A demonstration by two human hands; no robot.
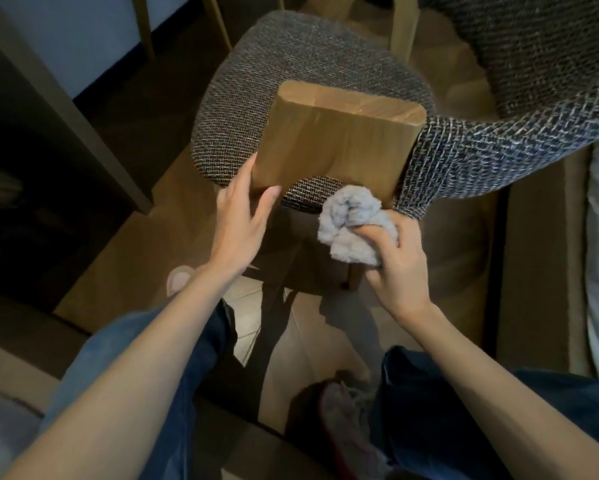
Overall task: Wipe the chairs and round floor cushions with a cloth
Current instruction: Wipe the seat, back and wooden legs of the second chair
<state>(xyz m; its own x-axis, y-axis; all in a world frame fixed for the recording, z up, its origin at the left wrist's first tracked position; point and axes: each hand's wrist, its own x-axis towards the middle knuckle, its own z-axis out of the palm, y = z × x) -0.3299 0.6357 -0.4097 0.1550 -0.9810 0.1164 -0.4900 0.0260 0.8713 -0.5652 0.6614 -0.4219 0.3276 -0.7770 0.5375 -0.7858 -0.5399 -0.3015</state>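
Left hand: I saw the left hand (246, 216) flat and wide open, with its fingers straight. It held nothing. Its fingers lay against the left side of the wooden back.
Right hand: I saw the right hand (398, 268) curled tight round the cloth. The thumb and fingers squeezed it into a ball.
Cloth: The cloth (351, 226) was grey and fluffy. It stuck out past the right hand's fingers and met the bottom right corner of the wooden back.
Wooden back: The wooden back (339, 133) of the chair stood between the two hands and reached up past their fingertips. It was light brown with round corners.
Seat: The seat (291, 64) was dark and speckled. It lay beyond both hands, past the wooden back.
Other chair: A second chair (533, 64) with the same speckled cover was to the right of the right hand, farther away. One part of it came just beside the wooden back.
Legs: Blue jeans (429, 393) showed under both arms, nearer to me than the hands.
Shoes: One shoe (346, 403) was below the right wrist. I could not see it well.
Floor: The floor (308, 334) was pale under the hands.
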